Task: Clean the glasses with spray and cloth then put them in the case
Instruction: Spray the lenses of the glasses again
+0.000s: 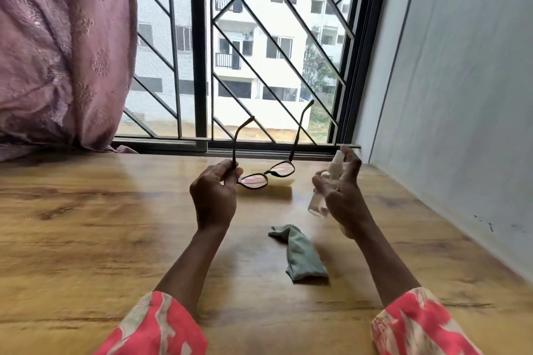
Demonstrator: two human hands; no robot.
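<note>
Fingertips (230, 171) of your left hand (215, 196) pinch the light, fragile glasses (266, 176) at the hinge above the table's (86, 225) far edge; your right hand (341, 199) grips the slick spray bottle (326, 184); the soft cloth (300, 253) lies mid-table.

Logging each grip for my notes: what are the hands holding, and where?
Left hand pinches the glasses at one lens's outer corner; right hand wraps the spray bottle around its body.
</note>
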